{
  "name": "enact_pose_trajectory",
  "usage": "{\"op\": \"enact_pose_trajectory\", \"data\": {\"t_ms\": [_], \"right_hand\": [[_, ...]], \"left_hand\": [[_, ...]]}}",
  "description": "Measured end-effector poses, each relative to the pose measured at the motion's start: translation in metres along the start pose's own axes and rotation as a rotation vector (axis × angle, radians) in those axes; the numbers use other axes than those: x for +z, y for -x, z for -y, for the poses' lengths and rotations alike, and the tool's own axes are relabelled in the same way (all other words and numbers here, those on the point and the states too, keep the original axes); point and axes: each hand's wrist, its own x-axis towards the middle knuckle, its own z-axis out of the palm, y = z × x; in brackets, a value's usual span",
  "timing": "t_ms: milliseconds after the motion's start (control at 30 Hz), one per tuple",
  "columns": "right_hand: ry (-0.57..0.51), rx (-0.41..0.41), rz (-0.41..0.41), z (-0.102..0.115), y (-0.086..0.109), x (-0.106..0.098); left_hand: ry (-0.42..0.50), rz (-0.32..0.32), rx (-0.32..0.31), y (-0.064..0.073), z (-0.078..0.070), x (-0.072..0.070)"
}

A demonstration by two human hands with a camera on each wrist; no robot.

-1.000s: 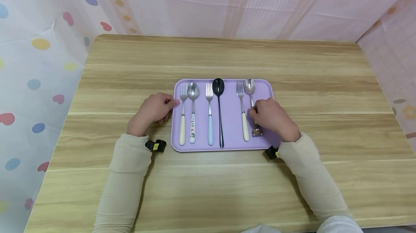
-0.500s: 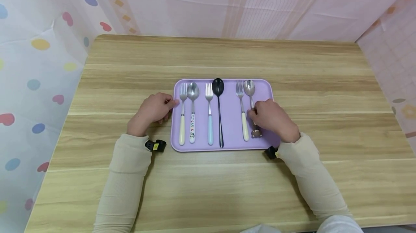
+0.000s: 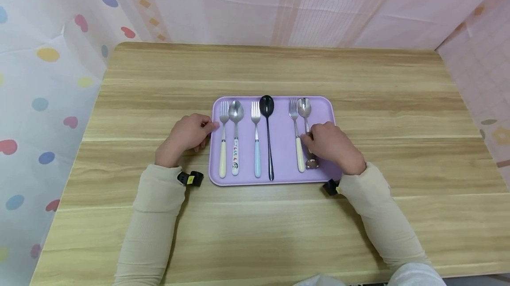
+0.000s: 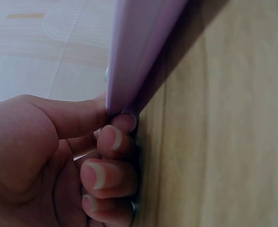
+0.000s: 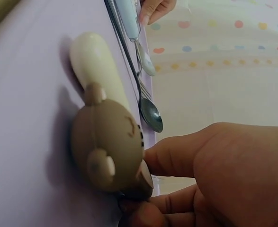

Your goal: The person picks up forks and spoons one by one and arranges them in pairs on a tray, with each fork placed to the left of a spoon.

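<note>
A lilac tray [image 3: 282, 162] lies on the table with forks and spoons set side by side in pairs. At its left rim my left hand [image 3: 186, 135] pinches the edge, thumb on top and fingers curled under, as the left wrist view shows. My right hand [image 3: 334, 144] holds the brown handle of a metal spoon [image 3: 304, 108] between thumb and fingers. A brown bear head [image 5: 108, 144] caps that handle, close over the tray. Just left of this spoon lies a fork [image 3: 299, 155] with a cream handle. My fingers hide part of the spoon's handle.
Farther left on the tray lie a black spoon [image 3: 267, 106], a blue-handled fork [image 3: 257, 157], a spoon with a patterned white handle [image 3: 236, 157] and another cream-handled fork [image 3: 223, 157]. Patterned cloth [image 3: 239, 7] hangs behind the wooden table [image 3: 271, 233].
My right hand has shifted the bear-handled spoon slightly left, so it lies nearer the cream-handled fork, its handle end tipping a little inward. The left hand stays on the tray's edge.
</note>
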Motion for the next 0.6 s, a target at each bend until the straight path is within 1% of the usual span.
{"op": "enact_pose_trajectory", "data": {"t_ms": [133, 333, 600], "right_hand": [[-0.006, 0.016, 0.013, -0.0009, 0.0002, -0.0007], [0.015, -0.002, 0.001, -0.0047, 0.001, -0.0018], [-0.002, 0.01, 0.034, -0.0065, 0.0005, -0.0049]], "left_hand": [[0.003, 0.002, -0.002, 0.0003, -0.0012, -0.0002], [-0.004, 0.003, -0.004, -0.0002, -0.0025, -0.0001], [-0.018, 0.002, 0.005, -0.0034, -0.0023, 0.0005]]}}
